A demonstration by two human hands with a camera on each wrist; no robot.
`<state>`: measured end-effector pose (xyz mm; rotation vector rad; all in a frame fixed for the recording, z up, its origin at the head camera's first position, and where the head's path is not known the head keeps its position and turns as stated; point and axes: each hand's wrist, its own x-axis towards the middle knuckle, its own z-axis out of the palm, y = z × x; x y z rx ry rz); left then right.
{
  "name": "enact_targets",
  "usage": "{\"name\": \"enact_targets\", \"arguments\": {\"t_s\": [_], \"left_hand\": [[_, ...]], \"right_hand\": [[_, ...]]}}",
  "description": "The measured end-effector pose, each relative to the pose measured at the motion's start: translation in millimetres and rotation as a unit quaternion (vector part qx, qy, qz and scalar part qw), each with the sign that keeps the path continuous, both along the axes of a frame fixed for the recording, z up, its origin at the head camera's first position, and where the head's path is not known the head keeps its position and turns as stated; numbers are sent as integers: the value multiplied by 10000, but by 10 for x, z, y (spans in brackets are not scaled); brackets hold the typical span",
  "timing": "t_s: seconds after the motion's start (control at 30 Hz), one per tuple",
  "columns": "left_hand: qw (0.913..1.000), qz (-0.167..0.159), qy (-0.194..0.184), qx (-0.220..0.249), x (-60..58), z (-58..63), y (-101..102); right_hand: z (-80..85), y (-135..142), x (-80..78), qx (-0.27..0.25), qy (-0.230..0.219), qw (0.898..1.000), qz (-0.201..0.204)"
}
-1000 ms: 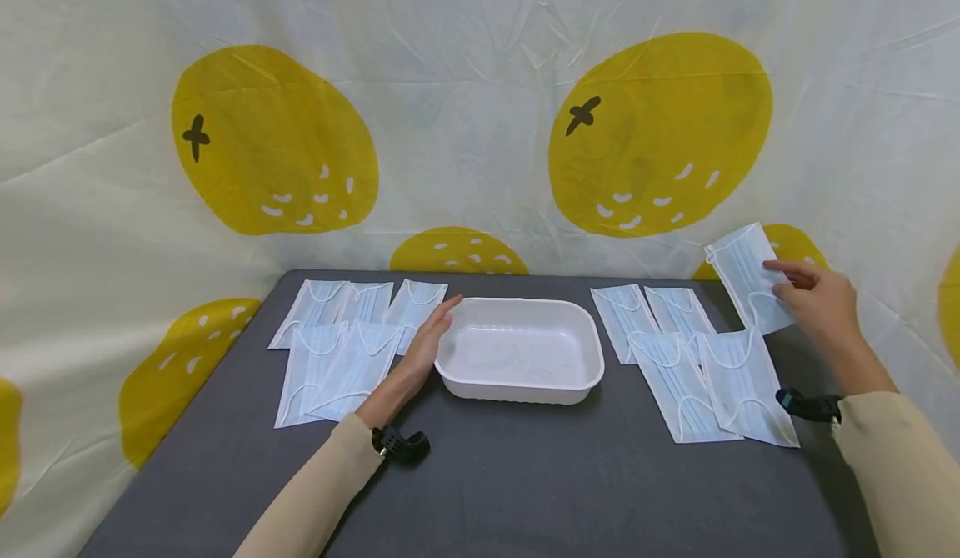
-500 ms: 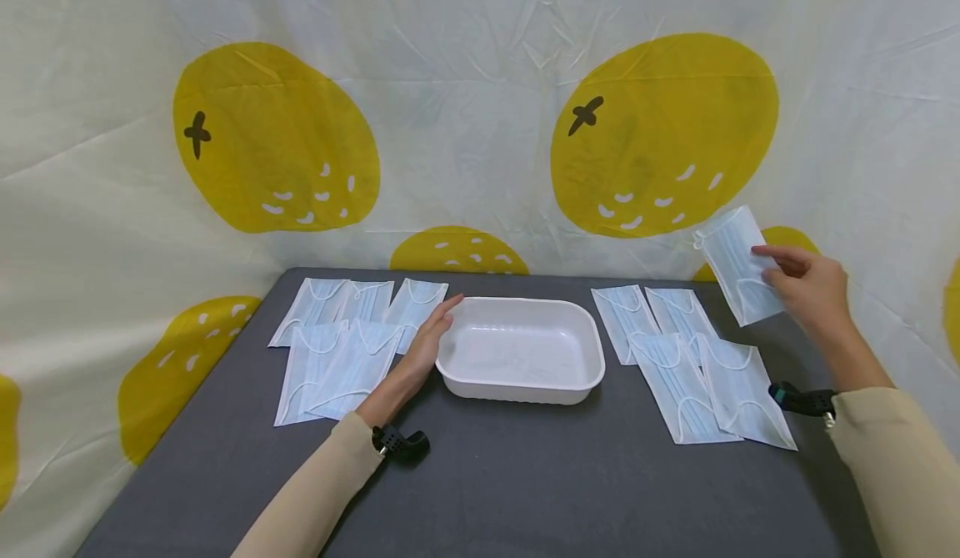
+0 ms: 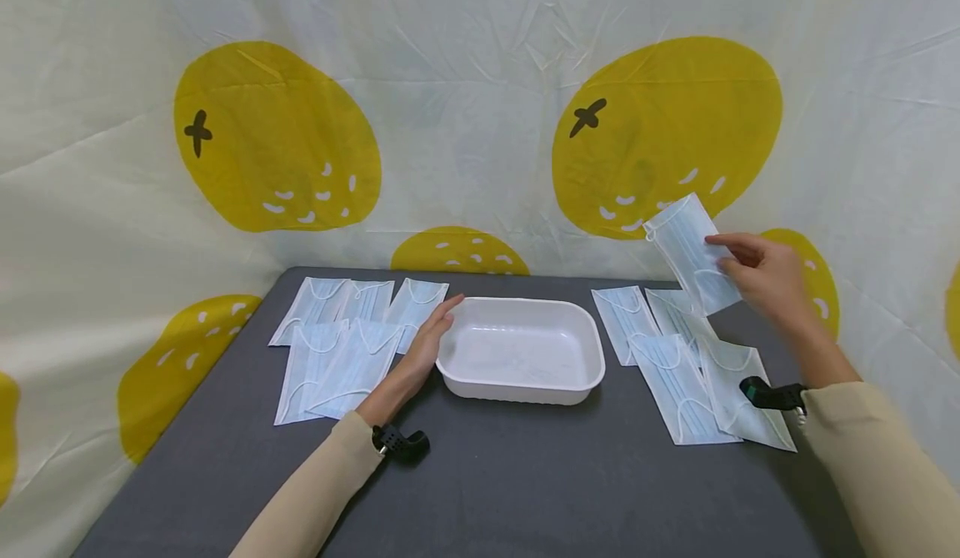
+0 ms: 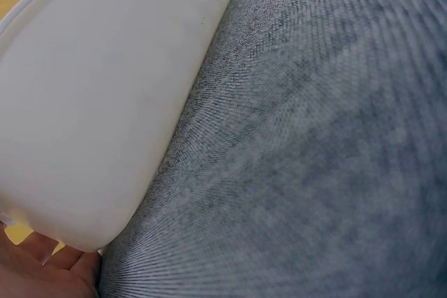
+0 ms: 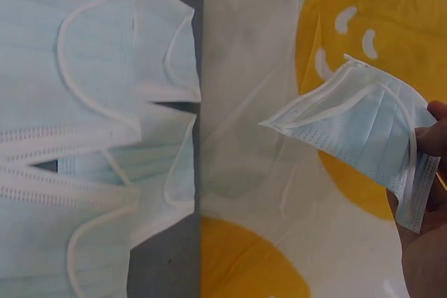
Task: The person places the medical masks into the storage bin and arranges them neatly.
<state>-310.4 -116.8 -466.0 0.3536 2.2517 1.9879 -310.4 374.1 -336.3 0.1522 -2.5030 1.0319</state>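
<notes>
My right hand (image 3: pixel 768 279) pinches a light blue face mask (image 3: pixel 686 249) by its right edge, raised above the masks on the right. In the right wrist view the held mask (image 5: pixel 370 123) is tilted, its white ear loops showing, with thumb and fingers at its edge. A white rectangular plastic basin (image 3: pixel 521 387) stands mid-table with nothing inside. My left hand (image 3: pixel 420 349) rests against the basin's left side, fingers extended along its wall. The left wrist view shows those fingers (image 4: pixel 66 259) at the basin's corner (image 4: pixel 98 228).
Several face masks (image 3: pixel 671 379) lie overlapping to the right of the basin. Several more masks (image 3: pixel 337 370) lie to its left. All sit on a dark grey table (image 3: pixel 480 483). Behind its far edge hangs a white curtain (image 3: pixel 465 124) with yellow fruit prints.
My right hand has lifted the mask off the right-hand group and carried it left and slightly up. My left hand and the basin have stayed in place.
</notes>
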Motion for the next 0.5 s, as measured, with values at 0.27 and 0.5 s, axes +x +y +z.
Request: {"name": "enact_targets", "arguments": {"t_s": [0.27,0.5], "left_hand": [[10000,-29,-21,-20,-10,-21,-4],[10000,-23,32,-69,-12,-27,11]], "right_hand": [[53,-326,30,91,46,9991,421],[53,-588,-16,143,122,9979,615]]}}
